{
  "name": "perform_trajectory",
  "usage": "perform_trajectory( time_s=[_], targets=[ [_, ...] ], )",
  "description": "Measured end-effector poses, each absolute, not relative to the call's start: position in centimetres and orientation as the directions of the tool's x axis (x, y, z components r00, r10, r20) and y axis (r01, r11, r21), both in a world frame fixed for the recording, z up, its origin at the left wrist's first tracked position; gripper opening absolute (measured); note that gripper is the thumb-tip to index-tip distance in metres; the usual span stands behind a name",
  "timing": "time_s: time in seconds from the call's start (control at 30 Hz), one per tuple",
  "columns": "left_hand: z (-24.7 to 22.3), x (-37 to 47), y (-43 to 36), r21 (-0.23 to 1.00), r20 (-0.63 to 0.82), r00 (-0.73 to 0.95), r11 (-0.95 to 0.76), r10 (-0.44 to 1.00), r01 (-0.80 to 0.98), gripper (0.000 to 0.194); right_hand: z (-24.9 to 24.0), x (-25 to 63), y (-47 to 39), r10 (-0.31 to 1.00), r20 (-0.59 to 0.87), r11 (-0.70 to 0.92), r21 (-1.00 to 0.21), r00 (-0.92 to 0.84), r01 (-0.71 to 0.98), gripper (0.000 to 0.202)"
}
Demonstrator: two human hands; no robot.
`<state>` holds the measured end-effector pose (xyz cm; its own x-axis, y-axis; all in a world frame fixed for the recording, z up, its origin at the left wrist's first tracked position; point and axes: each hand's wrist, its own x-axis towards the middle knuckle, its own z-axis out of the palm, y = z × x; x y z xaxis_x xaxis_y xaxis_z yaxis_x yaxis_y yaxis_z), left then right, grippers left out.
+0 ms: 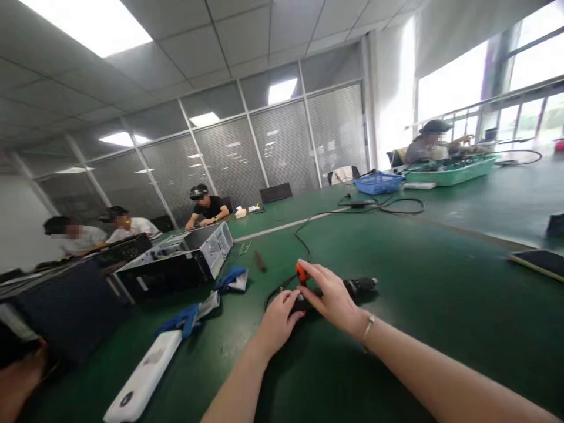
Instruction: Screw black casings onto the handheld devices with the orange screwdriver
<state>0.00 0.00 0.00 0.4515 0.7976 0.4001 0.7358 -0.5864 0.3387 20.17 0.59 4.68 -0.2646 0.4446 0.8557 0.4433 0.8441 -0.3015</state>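
Note:
A black handheld power tool (359,286), shaped like an electric drill with a metal tip pointing right, lies on the green table in front of me. My left hand (278,320) closes its thumb and fingers on the tool's left end. Above the tool's body, my right hand (330,296) pinches a small orange and black piece (302,271) between thumb and fingers. Whether that piece is joined to the tool is hidden by my fingers. A black cable (304,239) runs behind my hands and away across the table.
Left of my hands lie blue and grey gloves (233,279), a white elongated case (145,376) and a brown stick-like object (259,261). An open computer case (171,264) stands beyond. Blue (379,183) and green baskets (453,173) sit far right, a phone (540,262) nearer. Several people sit around.

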Motion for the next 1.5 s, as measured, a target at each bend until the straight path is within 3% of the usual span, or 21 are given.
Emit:
perform_trajectory(
  time_s=[0.2, 0.6, 0.87, 1.07, 1.3, 1.5],
  targets=[
    [0.5, 0.2, 0.1, 0.344, 0.391, 0.444, -0.576, 0.806, 0.742, 0.046, 4.4, 20.1, 1.2, 0.492, 0.84, 0.83, -0.373, -0.229, 0.414, 0.056],
    [0.8, 0.3, -0.1, 0.348, 0.369, 0.449, -0.569, 0.814, 0.746, 0.046, 3.9, 20.0, 1.3, 0.488, 0.853, 0.815, -0.369, -0.186, 0.447, 0.058],
    [1.1, 0.3, -0.2, 0.339, 0.376, 0.44, -0.563, 0.816, 0.754, 0.044, 4.5, 20.2, 1.0, 0.409, 0.893, 0.841, -0.288, -0.188, 0.459, 0.051],
    [1.0, 0.5, -0.2, 0.347, 0.361, 0.443, -0.559, 0.821, 0.753, 0.046, 3.9, 20.4, 1.8, 0.422, 0.898, 0.839, -0.334, -0.125, 0.43, 0.054],
    [1.1, 0.7, -0.1, 0.343, 0.363, 0.433, -0.55, 0.825, 0.762, 0.047, 3.7, 20.8, 3.7, 0.524, 0.845, 0.765, -0.522, 0.105, 0.377, 0.058],
    [1.0, 0.6, -0.1, 0.349, 0.367, 0.431, -0.552, 0.824, 0.758, 0.047, 3.8, 20.0, 5.0, 0.593, 0.805, 0.746, -0.558, 0.019, 0.364, 0.058]
  ],
)
